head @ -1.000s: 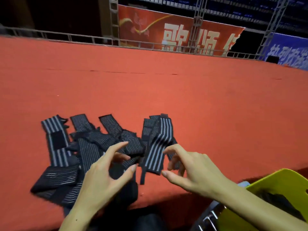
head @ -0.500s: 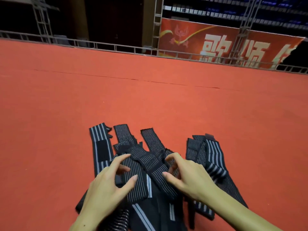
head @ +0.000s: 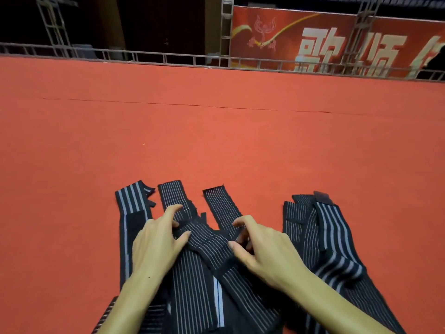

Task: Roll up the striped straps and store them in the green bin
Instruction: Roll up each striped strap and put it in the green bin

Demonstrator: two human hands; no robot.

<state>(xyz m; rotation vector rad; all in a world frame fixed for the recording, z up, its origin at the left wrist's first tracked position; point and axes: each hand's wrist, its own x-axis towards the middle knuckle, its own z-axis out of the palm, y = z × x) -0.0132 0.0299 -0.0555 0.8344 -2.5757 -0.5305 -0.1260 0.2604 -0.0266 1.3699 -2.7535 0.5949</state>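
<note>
Several black straps with grey stripes lie fanned out on the red carpet (head: 216, 141) in front of me. One thin-striped strap (head: 209, 244) lies slantwise on top of the pile. My left hand (head: 156, 242) pinches its upper left end between thumb and curled fingers. My right hand (head: 262, 249) pinches the same strap's right edge with thumb and bent forefinger. A wide-striped strap (head: 131, 201) lies at the left, and a folded bunch of straps (head: 330, 227) at the right. The green bin is out of view.
The red carpet stretches far ahead and to both sides, with a seam across it. A metal railing (head: 168, 57) runs along its far edge. Behind it hang a red banner (head: 313, 39) with white characters and truss posts.
The view has swung left, so the green bin has left the frame. Both hands have come down from hovering onto the pile and closed on the top strap.
</note>
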